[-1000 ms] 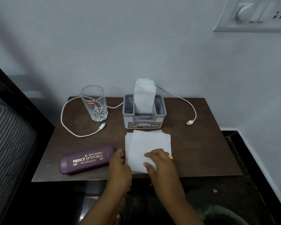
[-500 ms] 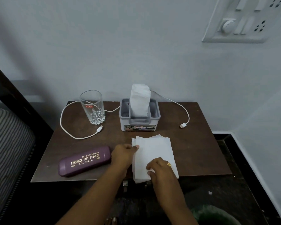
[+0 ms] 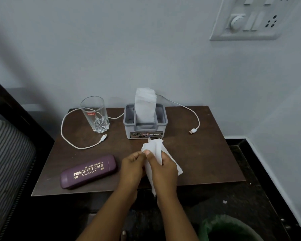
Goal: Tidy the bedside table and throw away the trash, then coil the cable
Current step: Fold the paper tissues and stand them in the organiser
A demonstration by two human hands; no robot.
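Both hands gripped the tissue (image 3: 155, 150) above the bench's (image 3: 207, 162) front edge: left hand (image 3: 133, 166) pinching its top, right hand (image 3: 163, 168) clamped round it. Loose corners dangled, so a sheet could slip free short of the bin (image 3: 221, 226). Cable (image 3: 189, 110) lay uncoiled.

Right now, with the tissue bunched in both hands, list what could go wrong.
1. The tissue trails loose from the right hand and left hand; a sheet could drop short of the green-lined bin.
2. Later, pulling the cable looped behind the glass might tip it.
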